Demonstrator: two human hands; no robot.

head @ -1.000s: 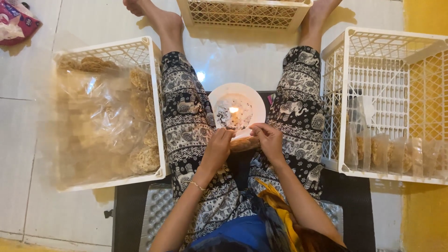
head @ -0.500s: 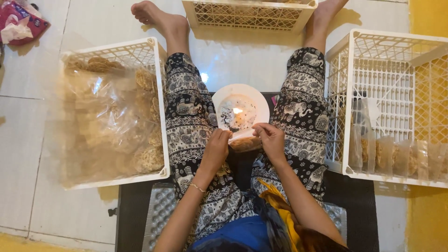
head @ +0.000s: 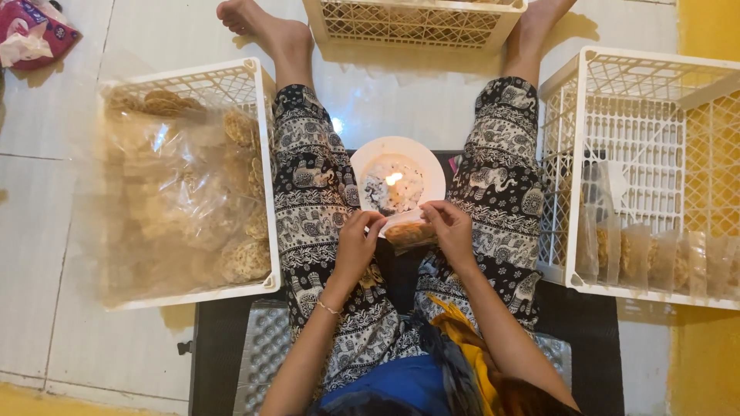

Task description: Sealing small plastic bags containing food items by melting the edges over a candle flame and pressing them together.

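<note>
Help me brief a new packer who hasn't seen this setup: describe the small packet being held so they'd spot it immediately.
Start at the white plate with a small flame, on the floor between the seated person's legs. Just below its near edge, the left hand and right hand pinch a small clear packet of brownish crackers. Unlike the packets standing in the right crate, it is held beside the flame.

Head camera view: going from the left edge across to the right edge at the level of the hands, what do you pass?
White crate of crackers in clear plastic → left hand → small clear packet of crackers, held by both hands just below the white plate with a small flame → right hand → white crate holding a row of filled packets.
</note>
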